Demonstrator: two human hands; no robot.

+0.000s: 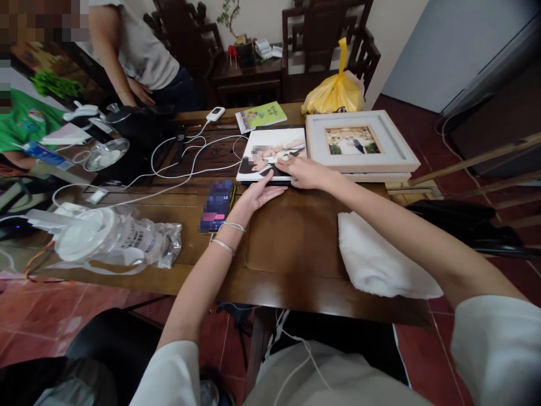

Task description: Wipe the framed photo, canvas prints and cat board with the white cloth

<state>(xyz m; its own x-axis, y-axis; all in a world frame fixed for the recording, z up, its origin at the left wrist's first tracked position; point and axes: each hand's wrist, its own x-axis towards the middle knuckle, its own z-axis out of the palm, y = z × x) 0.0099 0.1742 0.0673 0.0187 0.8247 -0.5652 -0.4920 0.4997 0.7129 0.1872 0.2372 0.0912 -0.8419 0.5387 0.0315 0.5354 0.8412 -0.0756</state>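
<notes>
A photo album with a printed cover lies on the wooden table. My left hand reaches its near left corner, fingers stretched out flat against the edge. My right hand rests palm down on the album's near right edge, fingers spread over the cover. Neither hand holds anything. A white framed picture lies touching the album's right side. A phone with a lit screen lies just left of my left wrist.
A white folded cloth lies at the near right. A bagged white fan sits at the near left, with white cables and another fan behind. A yellow bag and green booklet lie far back. Another person stands at the far left.
</notes>
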